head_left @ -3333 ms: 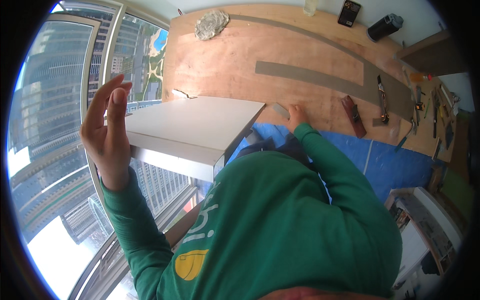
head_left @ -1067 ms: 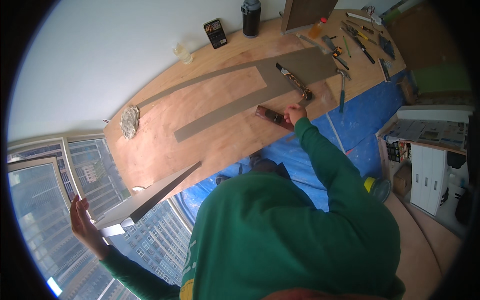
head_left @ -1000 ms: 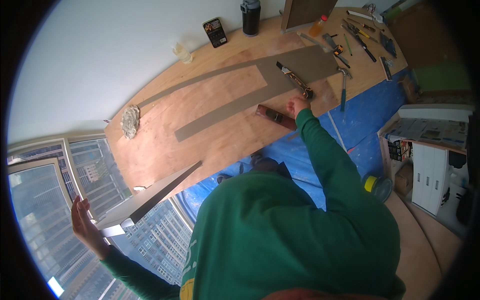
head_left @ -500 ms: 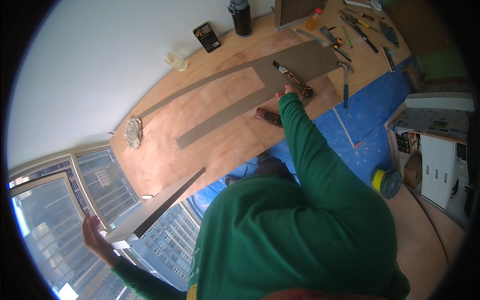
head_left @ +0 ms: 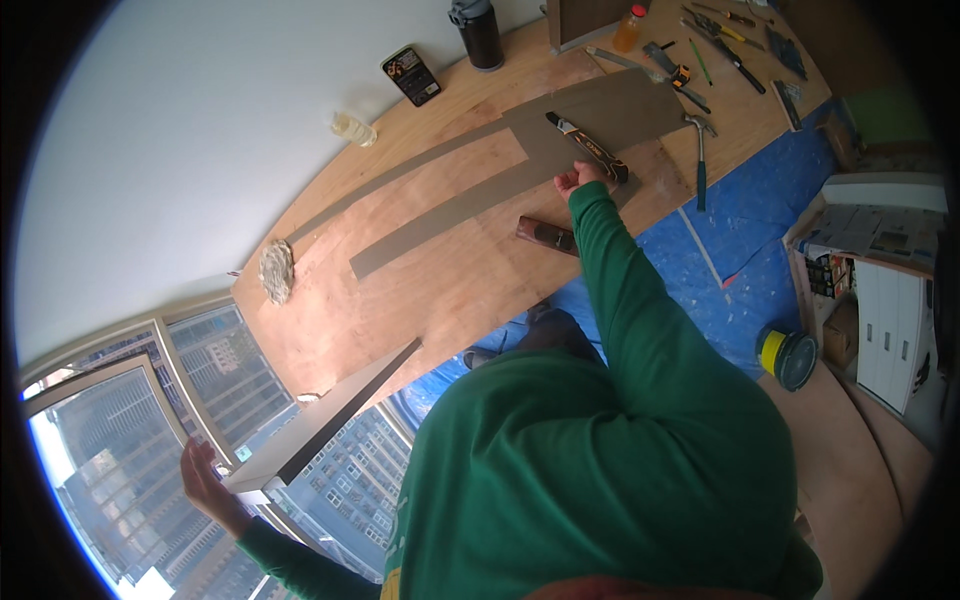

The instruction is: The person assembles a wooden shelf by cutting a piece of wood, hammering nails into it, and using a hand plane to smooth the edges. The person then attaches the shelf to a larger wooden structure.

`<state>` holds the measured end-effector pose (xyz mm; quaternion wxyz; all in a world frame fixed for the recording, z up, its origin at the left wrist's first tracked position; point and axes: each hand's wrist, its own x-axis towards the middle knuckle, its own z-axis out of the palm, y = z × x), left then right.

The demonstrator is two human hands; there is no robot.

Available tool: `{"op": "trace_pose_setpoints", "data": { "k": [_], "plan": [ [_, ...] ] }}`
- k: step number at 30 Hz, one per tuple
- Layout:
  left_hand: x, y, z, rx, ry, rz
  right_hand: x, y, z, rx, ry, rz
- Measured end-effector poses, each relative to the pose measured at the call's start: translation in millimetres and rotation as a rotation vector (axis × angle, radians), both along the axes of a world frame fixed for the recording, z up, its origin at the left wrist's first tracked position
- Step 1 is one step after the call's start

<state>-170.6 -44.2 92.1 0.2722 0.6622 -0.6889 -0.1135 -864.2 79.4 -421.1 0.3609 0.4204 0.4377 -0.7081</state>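
The right hand [head_left: 572,180] reaches out over the plywood floor [head_left: 440,270], fingers curled loosely, touching or just short of the black-and-orange utility knife [head_left: 588,147] that lies on a wide grey-brown strip of sheet material [head_left: 610,110]; whether it grips the knife cannot be told. A dark reddish-brown block [head_left: 546,234] lies just beside the green sleeve. The left hand [head_left: 208,485], fingers spread, steadies the end of a long white panel with a dark edge [head_left: 320,420] near the floor's window-side edge. A blue-handled hammer [head_left: 699,160] lies near the blue floor covering [head_left: 735,235].
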Motion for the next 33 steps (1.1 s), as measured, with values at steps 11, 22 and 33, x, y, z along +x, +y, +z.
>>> {"op": "trace_pose_setpoints", "data": {
  "k": [11, 22, 33],
  "plan": [
    [-5.7, -0.9, -0.5, 0.024, 0.029, 0.018, -160.0, 92.8, 3.7, 0.298, 0.374, 0.021],
    [-5.3, 5.9, 10.6, 0.087, -0.117, 0.102, -221.6, 82.8, 10.1, 0.13, 0.254, -0.086],
    [-5.4, -6.6, 7.0, 0.103, -0.085, 0.117, -242.1, 94.4, -27.9, 0.293, 0.218, 0.118]
  ]
}}
